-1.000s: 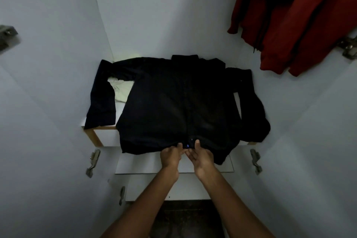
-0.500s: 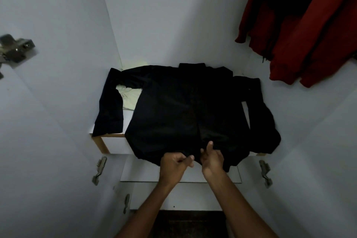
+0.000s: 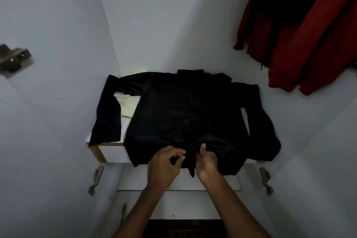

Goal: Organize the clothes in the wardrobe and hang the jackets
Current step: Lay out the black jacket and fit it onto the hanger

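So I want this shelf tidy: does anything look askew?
Yes. The black jacket overhangs the shelf front, its sleeve dangling off the left corner, and covers a crumpled pale garment. Both hands bunch its hem.

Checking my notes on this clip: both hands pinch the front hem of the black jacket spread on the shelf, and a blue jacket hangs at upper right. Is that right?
One detail is off: the hanging jacket is red, not blue, as the head view shows. The rest stands: left hand and right hand pinch the front hem of the black jacket spread on the shelf.
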Demonstrator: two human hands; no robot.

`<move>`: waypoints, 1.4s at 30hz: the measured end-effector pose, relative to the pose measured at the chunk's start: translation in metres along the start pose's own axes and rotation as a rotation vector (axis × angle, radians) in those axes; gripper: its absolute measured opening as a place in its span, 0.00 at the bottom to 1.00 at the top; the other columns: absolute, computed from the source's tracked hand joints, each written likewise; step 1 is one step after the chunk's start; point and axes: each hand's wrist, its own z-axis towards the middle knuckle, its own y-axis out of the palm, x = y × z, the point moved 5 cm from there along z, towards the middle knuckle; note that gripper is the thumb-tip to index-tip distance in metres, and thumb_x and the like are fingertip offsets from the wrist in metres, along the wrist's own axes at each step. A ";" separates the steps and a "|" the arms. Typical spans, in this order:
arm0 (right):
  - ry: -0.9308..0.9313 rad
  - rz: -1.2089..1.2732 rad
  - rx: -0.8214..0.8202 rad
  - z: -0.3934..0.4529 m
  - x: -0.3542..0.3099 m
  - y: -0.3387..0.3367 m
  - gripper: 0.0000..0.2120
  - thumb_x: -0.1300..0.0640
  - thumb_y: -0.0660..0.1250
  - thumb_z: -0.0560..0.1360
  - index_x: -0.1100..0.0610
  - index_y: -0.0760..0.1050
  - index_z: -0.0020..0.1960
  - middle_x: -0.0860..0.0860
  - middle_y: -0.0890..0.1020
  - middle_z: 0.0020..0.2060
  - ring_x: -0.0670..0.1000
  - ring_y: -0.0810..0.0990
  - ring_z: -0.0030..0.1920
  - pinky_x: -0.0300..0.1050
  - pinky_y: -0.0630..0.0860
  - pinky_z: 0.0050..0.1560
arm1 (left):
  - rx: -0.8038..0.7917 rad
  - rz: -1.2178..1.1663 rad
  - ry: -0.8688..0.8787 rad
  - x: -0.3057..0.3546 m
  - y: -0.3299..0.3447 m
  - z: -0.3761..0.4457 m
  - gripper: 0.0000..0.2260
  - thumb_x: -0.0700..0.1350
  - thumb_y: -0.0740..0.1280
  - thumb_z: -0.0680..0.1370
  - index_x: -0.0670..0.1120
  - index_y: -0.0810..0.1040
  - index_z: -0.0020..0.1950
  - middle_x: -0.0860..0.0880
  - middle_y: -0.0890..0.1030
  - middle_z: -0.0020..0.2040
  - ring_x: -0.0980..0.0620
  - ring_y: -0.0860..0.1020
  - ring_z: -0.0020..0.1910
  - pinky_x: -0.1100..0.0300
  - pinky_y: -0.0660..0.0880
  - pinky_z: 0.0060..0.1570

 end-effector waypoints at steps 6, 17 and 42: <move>0.009 -0.104 -0.062 0.002 -0.006 -0.011 0.17 0.54 0.63 0.84 0.64 0.76 0.66 0.61 0.82 0.59 0.60 0.82 0.60 0.54 0.81 0.58 | -0.149 0.282 0.159 -0.035 0.017 0.036 0.14 0.51 0.74 0.75 0.54 0.84 0.60 0.56 0.84 0.56 0.54 0.80 0.56 0.61 0.65 0.60; -0.033 -1.071 -0.336 -0.084 -0.051 -0.003 0.24 0.49 0.59 0.85 0.68 0.78 0.47 0.63 0.85 0.35 0.58 0.83 0.33 0.43 0.77 0.31 | -0.151 0.168 0.217 -0.047 0.026 0.051 0.11 0.36 0.73 0.76 0.52 0.88 0.50 0.57 0.80 0.43 0.54 0.78 0.41 0.59 0.78 0.36; -1.359 -1.788 -0.429 0.020 -0.064 0.035 0.23 0.75 0.67 0.68 0.58 0.84 0.59 0.51 0.80 0.39 0.53 0.79 0.39 0.43 0.79 0.41 | 0.039 0.150 0.158 -0.038 0.013 0.073 0.12 0.47 0.61 0.81 0.52 0.83 0.43 0.57 0.82 0.40 0.57 0.80 0.38 0.60 0.78 0.35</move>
